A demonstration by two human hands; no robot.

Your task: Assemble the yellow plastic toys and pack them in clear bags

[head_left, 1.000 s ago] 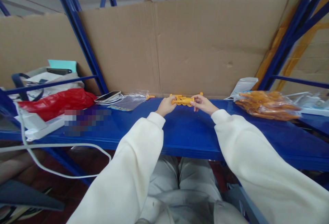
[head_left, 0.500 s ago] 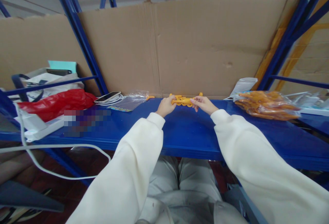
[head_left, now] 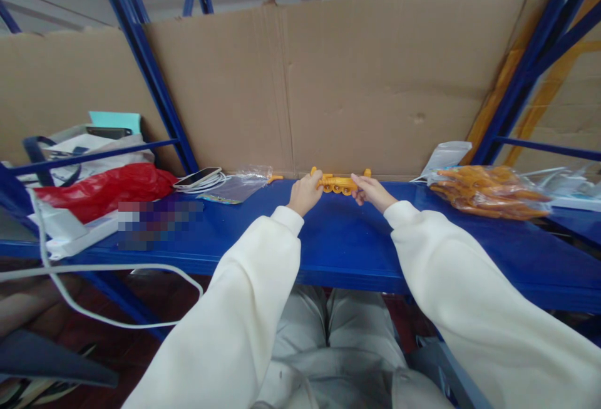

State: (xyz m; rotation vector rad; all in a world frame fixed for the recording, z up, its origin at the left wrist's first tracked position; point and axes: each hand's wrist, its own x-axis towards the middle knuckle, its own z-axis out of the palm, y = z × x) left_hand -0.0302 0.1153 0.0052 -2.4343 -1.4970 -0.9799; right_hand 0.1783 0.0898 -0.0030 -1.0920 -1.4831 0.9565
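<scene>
Between my two hands is a yellow-orange plastic piece (head_left: pixel 339 183), long and narrow, with several round loops along its lower side. My left hand (head_left: pixel 305 192) is closed around its left end. At the other end, my right hand (head_left: pixel 372 190) pinches it between thumb and fingers. Both hands are over the back part of the blue shelf (head_left: pixel 350 243), close to the cardboard. The piece's exact kind cannot be made out, and my fingers hide its ends.
A cardboard panel (head_left: pixel 357 83) stands behind the shelf. To the right lies a clear bag of orange pieces (head_left: pixel 488 191). On the left are a flat plastic bag (head_left: pixel 235 186), a phone with a white cable (head_left: pixel 200 178), a red bag (head_left: pixel 107 191) and a white power strip (head_left: pixel 84 237).
The yellow-orange piece has turned slightly in my hands, so its round loops show more clearly. My left hand has shifted a little to the right; both hands keep their hold.
</scene>
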